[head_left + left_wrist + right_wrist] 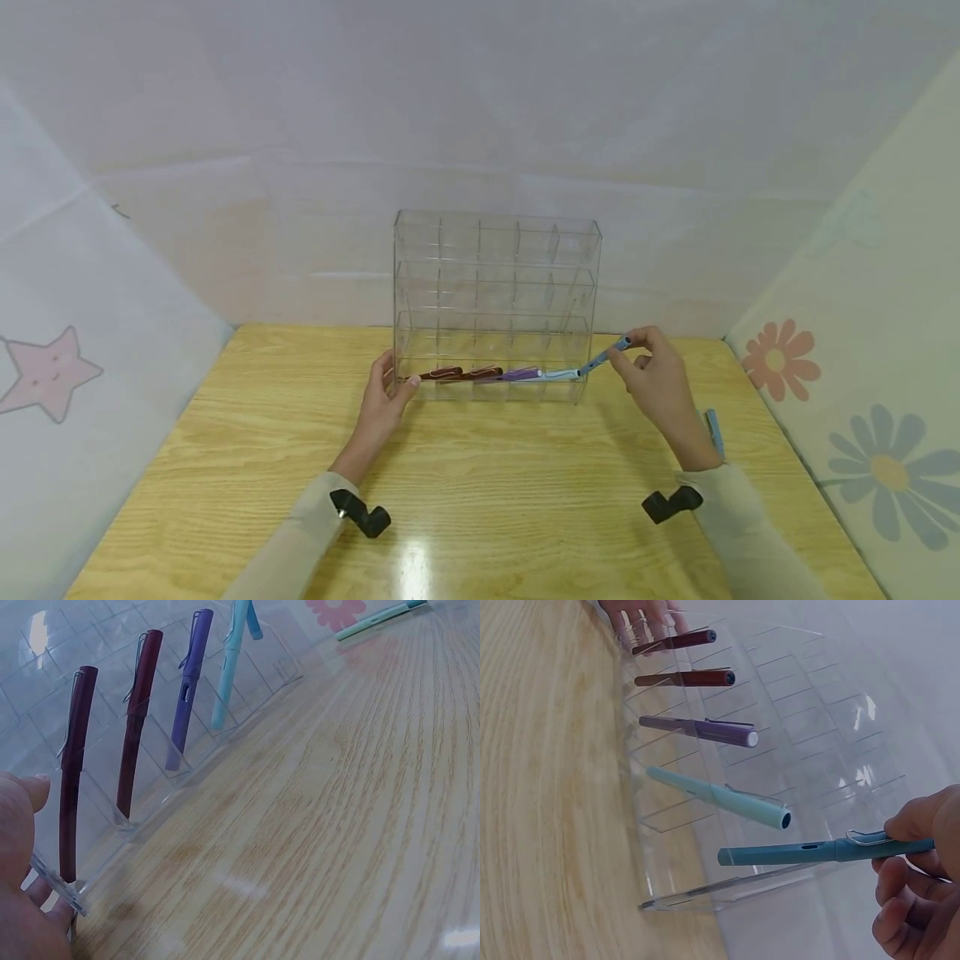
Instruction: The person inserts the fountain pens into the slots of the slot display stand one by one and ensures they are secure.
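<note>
A clear plastic rack (495, 314) with rows of compartments stands upright on the table. My left hand (381, 404) grips its lower left side, the thumb in front and fingers behind. My right hand (663, 387) pinches a blue pen (780, 853) by its capped upper part. That pen slants, with its lower end at the rightmost bottom compartment. Leaning in the bottom row are a dark red pen (77, 765), another dark red pen (682, 678), a purple pen (705, 731) and a pale mint pen (720, 796), all clip end up.
A blue pen (715, 432) lies on the wooden table (487, 492) beside my right wrist, partly hidden by it. A light green pen (382, 621) shows there in the left wrist view. Pale cloth walls (300, 192) enclose the table at the back and sides.
</note>
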Demonstrator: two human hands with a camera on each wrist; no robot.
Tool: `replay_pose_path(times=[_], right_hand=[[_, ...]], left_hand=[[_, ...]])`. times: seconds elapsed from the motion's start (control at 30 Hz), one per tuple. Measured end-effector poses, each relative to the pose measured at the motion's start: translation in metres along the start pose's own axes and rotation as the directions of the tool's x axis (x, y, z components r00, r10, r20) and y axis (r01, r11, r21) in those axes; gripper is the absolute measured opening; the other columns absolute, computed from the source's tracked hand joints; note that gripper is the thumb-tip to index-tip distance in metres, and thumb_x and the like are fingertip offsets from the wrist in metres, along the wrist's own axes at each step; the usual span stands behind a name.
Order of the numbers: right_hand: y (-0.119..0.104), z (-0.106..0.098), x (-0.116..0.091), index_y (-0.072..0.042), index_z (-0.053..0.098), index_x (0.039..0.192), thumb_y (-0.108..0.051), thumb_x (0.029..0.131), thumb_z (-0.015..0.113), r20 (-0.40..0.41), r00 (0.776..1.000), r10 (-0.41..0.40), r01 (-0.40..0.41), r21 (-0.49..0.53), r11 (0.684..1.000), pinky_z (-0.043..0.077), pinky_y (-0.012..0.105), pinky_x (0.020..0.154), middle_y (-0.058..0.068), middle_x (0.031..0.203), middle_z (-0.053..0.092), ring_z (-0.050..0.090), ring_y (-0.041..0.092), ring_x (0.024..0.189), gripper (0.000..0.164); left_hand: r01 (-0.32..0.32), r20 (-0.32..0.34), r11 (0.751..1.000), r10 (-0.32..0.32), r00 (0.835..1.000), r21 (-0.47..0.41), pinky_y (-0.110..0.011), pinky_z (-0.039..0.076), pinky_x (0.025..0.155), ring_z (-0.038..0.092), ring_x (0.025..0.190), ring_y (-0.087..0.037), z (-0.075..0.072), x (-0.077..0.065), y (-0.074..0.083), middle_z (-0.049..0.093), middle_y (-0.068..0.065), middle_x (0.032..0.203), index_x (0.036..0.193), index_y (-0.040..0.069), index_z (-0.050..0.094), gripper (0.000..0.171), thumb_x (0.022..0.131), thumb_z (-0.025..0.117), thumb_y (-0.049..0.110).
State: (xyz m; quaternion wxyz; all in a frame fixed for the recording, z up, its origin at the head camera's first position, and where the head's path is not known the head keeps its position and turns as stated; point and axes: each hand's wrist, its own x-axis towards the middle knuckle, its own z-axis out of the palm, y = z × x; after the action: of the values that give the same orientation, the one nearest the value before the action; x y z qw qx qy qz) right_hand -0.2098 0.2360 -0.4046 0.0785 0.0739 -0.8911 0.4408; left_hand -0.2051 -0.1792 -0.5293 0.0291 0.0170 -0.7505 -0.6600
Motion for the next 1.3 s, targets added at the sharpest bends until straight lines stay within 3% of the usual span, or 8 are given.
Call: replay_pose_path(times=[0.17, 0.47, 0.53, 0.77, 0.9, 1.1, 1.3], right_hand=[[0.005, 0.006, -0.001, -0.005, 0.055, 0.128, -0.028, 0.106, 0.068, 0.039, 0.999, 0.016, -0.015, -0.03, 0.999, 0.033, 0.024, 0.04, -0.001, 0.06, 0.051, 0.042, 0.009, 0.045, 0.035], [0.017, 0.017, 0.0, -0.004, 0.057, 0.125, -0.022, 0.106, 0.069, 0.075, 0.997, 0.001, 0.004, -0.071, 0.997, 0.036, 0.026, 0.04, 0.001, 0.06, 0.053, 0.043, 0.011, 0.046, 0.029], [0.018, 0.019, 0.0, -0.004, 0.058, 0.125, -0.021, 0.105, 0.069, 0.082, 0.997, 0.004, 0.003, -0.082, 0.997, 0.036, 0.026, 0.04, 0.004, 0.064, 0.056, 0.043, 0.012, 0.047, 0.028], [0.022, 0.022, 0.0, -0.005, 0.059, 0.127, -0.023, 0.105, 0.07, 0.102, 0.995, 0.015, -0.003, -0.113, 0.994, 0.039, 0.028, 0.042, 0.016, 0.104, 0.066, 0.046, 0.014, 0.052, 0.03], [0.024, 0.023, 0.0, -0.006, 0.06, 0.13, -0.026, 0.106, 0.069, 0.123, 0.992, 0.026, -0.01, -0.129, 0.992, 0.038, 0.028, 0.042, 0.016, 0.101, 0.066, 0.045, 0.014, 0.052, 0.033], [0.028, 0.023, 0.003, -0.008, 0.063, 0.129, -0.024, 0.104, 0.072, 0.133, 0.991, -0.018, 0.037, -0.142, 0.989, 0.04, 0.026, 0.044, 0.015, 0.123, 0.067, 0.045, 0.013, 0.056, 0.03], [0.031, 0.025, 0.004, -0.011, 0.065, 0.124, -0.02, 0.103, 0.073, 0.147, 0.989, -0.025, 0.045, -0.139, 0.989, 0.039, 0.026, 0.046, 0.015, 0.117, 0.069, 0.046, 0.014, 0.058, 0.024]], left_hand=[[0.002, 0.004, 1.0, -0.002, 1.0, 0.003, -0.06, 0.023, 0.136, 0.016, 0.167, -0.039, 0.0, -0.001, 0.0, 0.017, -0.016, 0.177, 0.171, 0.016, 0.013, 0.076, 0.112, 0.059, 0.027], [-0.006, 0.006, 1.0, 0.006, 1.0, -0.004, -0.061, 0.022, 0.136, 0.017, 0.166, -0.039, 0.0, -0.002, 0.002, 0.018, -0.015, 0.177, 0.171, 0.017, 0.013, 0.074, 0.112, 0.058, 0.024], [-0.005, 0.005, 1.0, 0.005, 1.0, -0.002, -0.061, 0.022, 0.135, 0.017, 0.166, -0.039, 0.0, -0.002, 0.002, 0.018, -0.016, 0.177, 0.171, 0.017, 0.013, 0.074, 0.112, 0.057, 0.025], [-0.007, 0.003, 1.0, 0.007, 1.0, -0.001, -0.06, 0.024, 0.135, 0.017, 0.166, -0.039, 0.0, -0.001, 0.001, 0.018, -0.015, 0.177, 0.171, 0.016, 0.013, 0.075, 0.112, 0.059, 0.028], [-0.01, 0.011, 1.0, 0.01, 1.0, -0.007, -0.059, 0.025, 0.135, 0.017, 0.166, -0.039, 0.001, -0.001, 0.001, 0.017, -0.016, 0.177, 0.171, 0.016, 0.013, 0.075, 0.112, 0.058, 0.027], [-0.018, 0.014, 1.0, 0.018, 1.0, -0.004, -0.059, 0.023, 0.136, 0.016, 0.167, -0.039, 0.0, -0.002, 0.002, 0.017, -0.015, 0.177, 0.171, 0.018, 0.013, 0.076, 0.112, 0.058, 0.03], [-0.015, 0.013, 1.0, 0.015, 1.0, 0.001, -0.059, 0.023, 0.136, 0.017, 0.166, -0.04, 0.0, -0.001, 0.002, 0.017, -0.015, 0.177, 0.171, 0.017, 0.013, 0.076, 0.112, 0.058, 0.03]])
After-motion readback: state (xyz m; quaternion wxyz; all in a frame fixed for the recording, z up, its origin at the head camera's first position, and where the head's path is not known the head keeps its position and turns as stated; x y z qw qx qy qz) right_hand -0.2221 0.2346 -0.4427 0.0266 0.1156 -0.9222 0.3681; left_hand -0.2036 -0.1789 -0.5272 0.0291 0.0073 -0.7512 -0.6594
